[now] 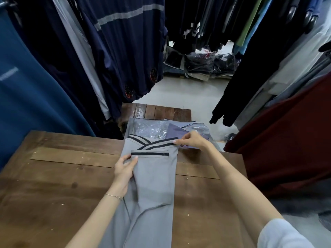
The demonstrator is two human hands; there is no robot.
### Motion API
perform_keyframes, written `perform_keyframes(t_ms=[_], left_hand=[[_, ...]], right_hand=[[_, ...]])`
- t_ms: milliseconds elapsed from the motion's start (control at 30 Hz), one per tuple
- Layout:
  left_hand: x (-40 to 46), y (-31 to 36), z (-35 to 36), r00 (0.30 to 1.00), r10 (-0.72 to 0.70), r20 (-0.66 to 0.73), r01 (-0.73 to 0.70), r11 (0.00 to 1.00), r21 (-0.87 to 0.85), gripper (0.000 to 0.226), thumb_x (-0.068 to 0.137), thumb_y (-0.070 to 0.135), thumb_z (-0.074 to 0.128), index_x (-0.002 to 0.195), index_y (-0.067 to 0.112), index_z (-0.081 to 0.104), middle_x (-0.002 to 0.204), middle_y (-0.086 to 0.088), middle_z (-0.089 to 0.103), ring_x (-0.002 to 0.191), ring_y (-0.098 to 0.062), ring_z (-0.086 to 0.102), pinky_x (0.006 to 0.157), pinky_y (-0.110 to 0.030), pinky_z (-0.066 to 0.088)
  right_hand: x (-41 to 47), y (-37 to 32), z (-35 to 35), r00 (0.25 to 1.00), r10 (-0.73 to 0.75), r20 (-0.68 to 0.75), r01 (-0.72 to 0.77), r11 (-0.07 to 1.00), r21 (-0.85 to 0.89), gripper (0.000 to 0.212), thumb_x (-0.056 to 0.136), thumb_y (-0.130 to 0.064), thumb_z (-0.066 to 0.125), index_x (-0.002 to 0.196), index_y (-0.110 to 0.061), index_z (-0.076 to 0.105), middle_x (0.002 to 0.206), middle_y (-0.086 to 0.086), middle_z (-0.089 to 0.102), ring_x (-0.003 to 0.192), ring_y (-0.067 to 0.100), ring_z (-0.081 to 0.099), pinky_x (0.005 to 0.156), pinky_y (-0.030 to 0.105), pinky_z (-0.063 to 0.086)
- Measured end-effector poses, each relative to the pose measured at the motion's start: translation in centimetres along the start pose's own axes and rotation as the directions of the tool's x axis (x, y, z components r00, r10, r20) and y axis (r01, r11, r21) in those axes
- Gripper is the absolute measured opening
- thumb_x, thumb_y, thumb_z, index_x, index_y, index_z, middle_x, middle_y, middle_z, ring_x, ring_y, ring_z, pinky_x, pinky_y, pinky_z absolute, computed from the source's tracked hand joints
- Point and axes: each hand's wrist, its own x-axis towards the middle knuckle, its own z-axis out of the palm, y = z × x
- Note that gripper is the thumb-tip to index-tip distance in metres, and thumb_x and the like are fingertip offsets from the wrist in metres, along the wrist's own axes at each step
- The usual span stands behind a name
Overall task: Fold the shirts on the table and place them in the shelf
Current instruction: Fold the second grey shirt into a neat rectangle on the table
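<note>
A grey shirt point(154, 178) with dark stripes at the collar and sleeve hem lies lengthwise on the wooden table point(59, 178), folded into a long narrow strip. My left hand point(125, 167) grips its left edge just below the striped sleeve hem, thumb on top. At the far right corner, my right hand point(192, 139) pinches the striped collar edge. Beyond the collar lie a purple-grey folded garment point(176, 131) and clear plastic bags point(148, 128).
Dark blue and teal clothes point(116, 51) hang at the left and a maroon garment point(290, 136) at the right, close to the table. A lower wooden surface point(161, 111) extends past the table. Packed clothes in plastic point(202, 63) sit on the floor far back.
</note>
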Motion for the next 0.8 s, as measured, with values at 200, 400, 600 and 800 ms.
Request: perform_keyframes(t_ms=[200,400,600,800], left_hand=[[0.7,0.3,0.2,0.997,0.030,0.066,-0.032,0.999,0.033,0.043,0.089,-0.001,0.060,0.130,-0.002,0.047,0.110,-0.020,0.064,0.107,-0.028,0.059,0.103,-0.041,0.043],[1.1,0.9,-0.6,0.857,0.515,0.038,-0.476,0.761,0.441,0.034,0.085,0.002,0.066,0.118,0.005,0.058,0.109,-0.007,0.061,0.096,-0.019,0.057,0.089,-0.030,0.044],[-1.5,-1.6,-1.7,0.543,0.546,0.638,-0.795,0.090,0.600,0.029,0.085,0.039,0.049,0.095,0.021,0.070,0.104,0.008,0.066,0.103,-0.006,0.049,0.093,-0.026,0.032],[-2.0,-4.2,-3.5,0.624,0.290,0.726,-0.738,-0.086,0.669,0.061,0.095,0.054,0.023,0.151,0.028,0.022,0.158,0.011,0.012,0.145,-0.005,0.001,0.119,-0.039,0.003]], right_hand=[[-0.1,0.8,2.6,0.987,0.027,-0.160,-0.027,1.000,0.004,0.036,0.087,-0.033,0.068,0.055,-0.023,0.056,0.058,-0.010,0.050,0.069,0.014,0.046,0.070,0.026,0.036],[-1.3,0.6,5.4,0.853,-0.230,-0.468,0.139,0.965,-0.221,0.015,0.088,-0.015,0.058,0.103,-0.011,0.061,0.104,0.008,0.064,0.103,0.028,0.056,0.088,0.043,0.045],[-4.7,-0.1,9.1,0.630,-0.594,-0.500,0.367,0.796,-0.482,0.007,0.085,-0.016,0.062,0.088,-0.010,0.062,0.089,0.007,0.057,0.086,0.028,0.052,0.074,0.041,0.047],[-5.7,1.7,13.7,0.733,-0.570,-0.370,0.273,0.745,-0.608,0.062,0.100,-0.049,0.020,0.134,-0.009,0.052,0.138,0.015,0.053,0.129,0.030,0.049,0.106,0.042,0.039]])
